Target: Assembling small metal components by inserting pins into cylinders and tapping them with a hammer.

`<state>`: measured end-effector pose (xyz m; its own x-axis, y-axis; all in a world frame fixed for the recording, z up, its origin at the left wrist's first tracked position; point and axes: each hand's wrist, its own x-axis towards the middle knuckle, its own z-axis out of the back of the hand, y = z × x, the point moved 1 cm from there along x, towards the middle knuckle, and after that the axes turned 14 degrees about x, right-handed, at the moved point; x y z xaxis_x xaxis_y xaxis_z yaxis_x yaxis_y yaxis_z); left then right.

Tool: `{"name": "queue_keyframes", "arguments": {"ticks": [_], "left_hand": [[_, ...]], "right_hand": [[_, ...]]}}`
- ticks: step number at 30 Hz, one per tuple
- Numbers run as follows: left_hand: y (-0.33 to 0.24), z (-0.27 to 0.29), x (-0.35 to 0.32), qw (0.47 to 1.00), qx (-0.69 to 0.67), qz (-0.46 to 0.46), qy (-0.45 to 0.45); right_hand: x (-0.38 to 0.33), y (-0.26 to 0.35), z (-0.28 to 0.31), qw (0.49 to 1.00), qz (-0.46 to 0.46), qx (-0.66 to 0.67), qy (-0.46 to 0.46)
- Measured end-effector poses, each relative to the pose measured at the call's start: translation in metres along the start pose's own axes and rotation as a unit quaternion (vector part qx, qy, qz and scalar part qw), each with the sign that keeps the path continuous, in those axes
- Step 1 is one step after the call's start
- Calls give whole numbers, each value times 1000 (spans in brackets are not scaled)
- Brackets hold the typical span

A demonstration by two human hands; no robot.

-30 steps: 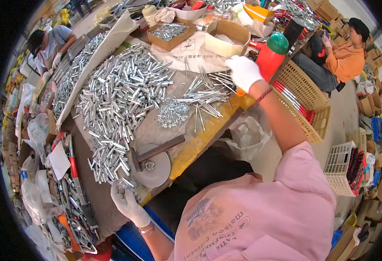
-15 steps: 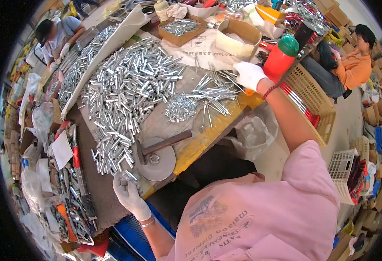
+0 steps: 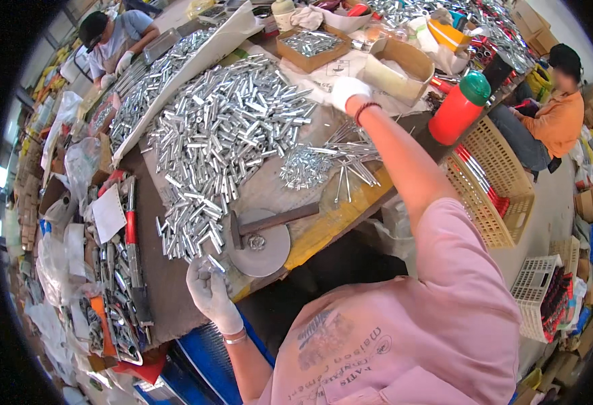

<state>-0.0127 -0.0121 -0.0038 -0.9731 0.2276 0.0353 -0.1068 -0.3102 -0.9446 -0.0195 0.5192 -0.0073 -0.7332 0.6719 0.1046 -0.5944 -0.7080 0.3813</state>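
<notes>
My left hand (image 3: 211, 295), in a white glove, is closed at the table's near left edge, with a short silver metal sleeve (image 3: 216, 264) at its fingertips. Beside it lies a round grey metal disc (image 3: 259, 260) with a hammer (image 3: 279, 221) across it. Farther off, my gloved right hand (image 3: 349, 92) reaches over a white woven sack (image 3: 308, 79); its fingertips are too unclear to read. A large pile of silver sleeves (image 3: 225, 131) spreads left of that arm. Long thin bolts (image 3: 354, 152) and a heap of small metal parts (image 3: 304, 169) lie nearer me.
Behind my right hand stand an open cardboard box (image 3: 398, 74) and a box of metal pieces (image 3: 310, 47). A red bottle with a green lid (image 3: 460, 108) is on the right. Two people sit beyond, one in orange (image 3: 553, 121). Plastic crates (image 3: 496, 209) stand on the floor.
My right hand has moved left and away from the long bolts, over the sack. My left hand stays by the disc with the sleeve. The whole view has shifted slightly.
</notes>
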Motion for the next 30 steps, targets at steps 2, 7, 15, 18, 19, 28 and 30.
{"name": "queue_keyframes", "arguments": {"ticks": [2, 7, 15, 18, 19, 28, 30], "left_hand": [[-3, -8, 8, 1000, 5, -26, 6], [-3, -3, 3, 999, 14, -23, -22], [-9, 8, 7, 998, -42, 6, 34], [-26, -4, -2, 995, -50, 14, 80], [-31, -8, -4, 992, -59, 29, 112], [-17, -14, -7, 968, 187, -144, 90], [-16, -11, -4, 960, 205, -167, 91]], "right_hand": [[33, -49, -3, 995, -32, 7, 96], [-12, -13, 35, 985, 124, 60, 101], [-167, 37, 78, 960, 233, -34, 153], [-183, 25, 65, 969, 225, -35, 91], [-188, 32, 63, 971, 230, -11, 61], [-264, 139, 21, 883, 372, 249, 141], [-264, 149, 8, 879, 395, 236, 123]]}}
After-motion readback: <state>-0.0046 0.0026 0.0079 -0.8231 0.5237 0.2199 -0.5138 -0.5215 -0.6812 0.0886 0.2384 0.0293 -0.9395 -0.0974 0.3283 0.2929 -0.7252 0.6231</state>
